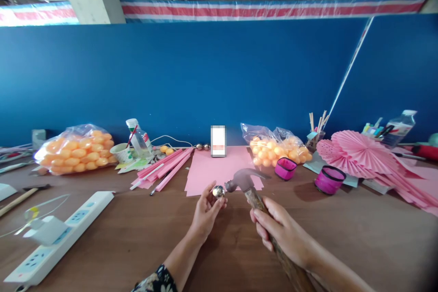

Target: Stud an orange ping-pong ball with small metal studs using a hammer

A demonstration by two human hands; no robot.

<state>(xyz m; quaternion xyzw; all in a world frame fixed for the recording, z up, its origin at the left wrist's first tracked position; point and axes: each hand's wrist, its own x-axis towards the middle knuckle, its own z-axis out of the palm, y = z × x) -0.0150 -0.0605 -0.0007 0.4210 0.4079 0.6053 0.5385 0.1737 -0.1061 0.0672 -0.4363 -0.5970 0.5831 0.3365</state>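
Note:
My left hand [205, 212] grips a small shiny metal ball [218, 191] between thumb and fingers, held up above the brown table. In my right hand [282, 226] is a claw hammer [251, 194], my fingers wrapped round its wooden handle. The hammer's head points left, its striking face close beside the ball; whether they touch I cannot tell. Behind both hands lie sheets of pink paper [201, 169], on whose far edge stands a white upright object [218, 141], its details blurred out.
Bags of orange balls stand at left [78, 150] and right [273, 148]. A white power strip [61, 239] lies front left, near another hammer [20, 200]. Two magenta wristbands [330, 180], pink paper fans [359, 153] and a bottle [400, 127] are right. A blue partition [205, 77] closes the back.

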